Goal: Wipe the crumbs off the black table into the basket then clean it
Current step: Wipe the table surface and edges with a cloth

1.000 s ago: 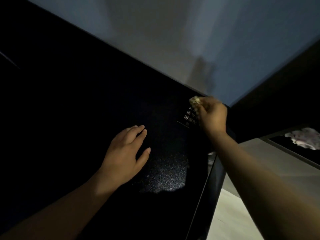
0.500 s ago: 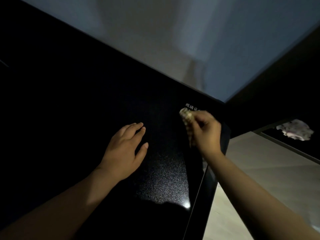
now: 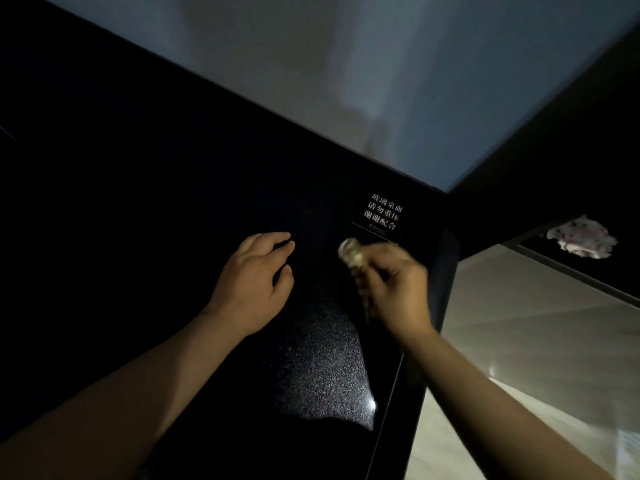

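Observation:
The black table (image 3: 145, 237) fills the left and middle of the dim view, with a speckled shine near its front right edge. My left hand (image 3: 254, 282) rests flat on the tabletop, fingers loosely spread. My right hand (image 3: 398, 289) grips a small bunched cloth (image 3: 353, 252) and holds it on the table near the right corner, just below a label with white characters (image 3: 382, 213). No crumbs can be made out in the dark, and no basket is in view.
The table's right edge (image 3: 429, 341) drops to a pale tiled floor (image 3: 536, 341). A crumpled light cloth or paper (image 3: 581, 237) lies on a dark surface at the far right. A grey wall (image 3: 381, 81) rises behind the table.
My right hand has drawn the cloth back from the far right corner toward me and to the left, uncovering the label. My left hand has stayed flat on the table.

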`<state>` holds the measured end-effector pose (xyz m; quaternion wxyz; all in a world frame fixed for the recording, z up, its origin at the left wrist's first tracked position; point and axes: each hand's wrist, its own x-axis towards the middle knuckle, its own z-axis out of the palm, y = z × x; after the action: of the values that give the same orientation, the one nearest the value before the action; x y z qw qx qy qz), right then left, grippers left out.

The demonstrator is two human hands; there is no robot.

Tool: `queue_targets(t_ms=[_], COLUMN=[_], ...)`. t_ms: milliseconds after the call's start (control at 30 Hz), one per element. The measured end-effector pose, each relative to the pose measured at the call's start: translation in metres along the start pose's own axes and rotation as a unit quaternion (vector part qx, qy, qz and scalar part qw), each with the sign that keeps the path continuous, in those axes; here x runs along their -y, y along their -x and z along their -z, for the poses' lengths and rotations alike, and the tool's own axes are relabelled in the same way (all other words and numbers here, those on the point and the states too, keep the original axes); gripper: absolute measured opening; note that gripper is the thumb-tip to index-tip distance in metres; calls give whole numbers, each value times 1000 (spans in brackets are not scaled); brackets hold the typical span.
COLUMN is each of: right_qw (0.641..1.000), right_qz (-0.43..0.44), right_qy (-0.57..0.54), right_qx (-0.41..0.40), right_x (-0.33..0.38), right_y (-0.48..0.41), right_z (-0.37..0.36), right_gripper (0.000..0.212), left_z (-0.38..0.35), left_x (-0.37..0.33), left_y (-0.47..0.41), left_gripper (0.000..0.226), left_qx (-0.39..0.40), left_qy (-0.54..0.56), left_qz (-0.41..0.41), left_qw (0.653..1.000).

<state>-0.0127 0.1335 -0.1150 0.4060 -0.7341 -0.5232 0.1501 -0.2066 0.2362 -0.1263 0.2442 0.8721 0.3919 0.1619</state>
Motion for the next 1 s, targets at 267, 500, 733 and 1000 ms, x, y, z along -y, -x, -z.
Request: queue_targets(t_ms=[267, 500, 733, 1000], right_qw=[991, 998, 990, 991], right_qz=[-46, -58, -104, -111], right_qy=[79, 23, 66, 53], right_qx=[-96, 16, -70, -46], right_x=[-19, 21, 22, 47], right_y=[-12, 58, 34, 108], right_z=[-18, -29, -14, -39], right_gripper=[21, 22, 23, 30], left_z=[5, 31, 44, 43], left_x=[3, 6, 18, 31], left_y=[5, 51, 110, 141], left_gripper=[54, 61, 64, 81], left_qx=[47, 85, 130, 135], left_qy=[-18, -70, -127, -132], left_qz=[-12, -21, -20, 6], left_qw=[999, 994, 983, 982])
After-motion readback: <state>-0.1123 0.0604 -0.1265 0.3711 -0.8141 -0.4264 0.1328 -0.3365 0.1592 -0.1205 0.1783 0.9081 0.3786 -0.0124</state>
